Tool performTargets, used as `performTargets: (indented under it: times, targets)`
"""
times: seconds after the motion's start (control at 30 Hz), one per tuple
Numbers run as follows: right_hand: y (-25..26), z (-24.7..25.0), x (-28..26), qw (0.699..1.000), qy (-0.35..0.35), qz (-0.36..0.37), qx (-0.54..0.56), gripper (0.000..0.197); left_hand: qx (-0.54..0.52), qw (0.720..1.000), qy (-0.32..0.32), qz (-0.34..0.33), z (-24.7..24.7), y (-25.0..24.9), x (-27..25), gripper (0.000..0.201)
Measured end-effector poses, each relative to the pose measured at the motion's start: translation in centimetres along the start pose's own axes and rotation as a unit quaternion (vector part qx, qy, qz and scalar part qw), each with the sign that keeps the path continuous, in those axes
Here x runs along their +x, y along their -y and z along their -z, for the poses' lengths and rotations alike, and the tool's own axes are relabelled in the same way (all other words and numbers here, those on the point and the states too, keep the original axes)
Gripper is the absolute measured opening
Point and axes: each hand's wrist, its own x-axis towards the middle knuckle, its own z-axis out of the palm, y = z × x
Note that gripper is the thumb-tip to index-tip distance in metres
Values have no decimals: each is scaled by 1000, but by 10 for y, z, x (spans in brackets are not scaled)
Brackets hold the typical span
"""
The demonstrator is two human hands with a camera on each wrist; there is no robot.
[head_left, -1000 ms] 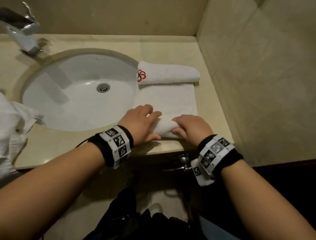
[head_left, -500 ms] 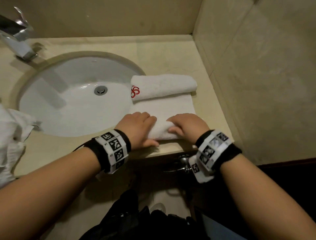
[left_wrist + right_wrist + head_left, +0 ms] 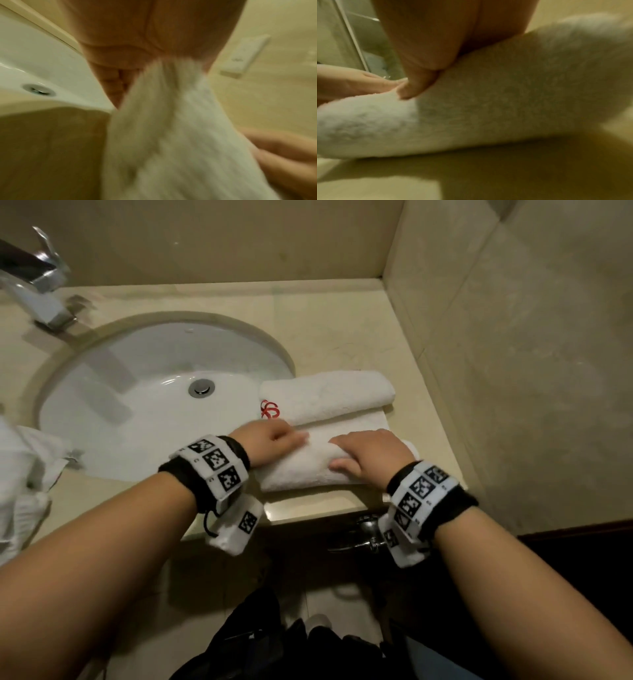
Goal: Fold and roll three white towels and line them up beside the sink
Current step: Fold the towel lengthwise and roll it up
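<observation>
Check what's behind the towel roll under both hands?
Behind the half-rolled towel lies its own unrolled flat strip, then the finished roll with a red logo, on the counter. Left hand and right hand cover parts of the roll's top.

Towels: rolled towel (image 3: 325,395) white w/ red logo (image 3: 270,409); half-rolled towel (image 3: 308,467) plain white. Tabletop (image 3: 342,316) beige, faint marbling. Sink (image 3: 137,392) white, drain (image 3: 202,387) chrome. Wristbands (image 3: 212,463) black w/ white blocks, b&w square codes.
</observation>
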Motion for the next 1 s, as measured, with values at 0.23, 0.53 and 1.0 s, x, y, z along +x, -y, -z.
performTargets:
  times: [0.23,0.53,1.0]
  targets:
    - [-12,15,19,980,124,-63,142,38,9,986,-99,133,51,33,48,46]
    - [-17,23,40,979,160,-85,97,47,-268,960,-36,75,80,33,119,20]
    - [-24,18,49,986,104,-102,80,50,-59,992,-98,-62,101,21,117,41]
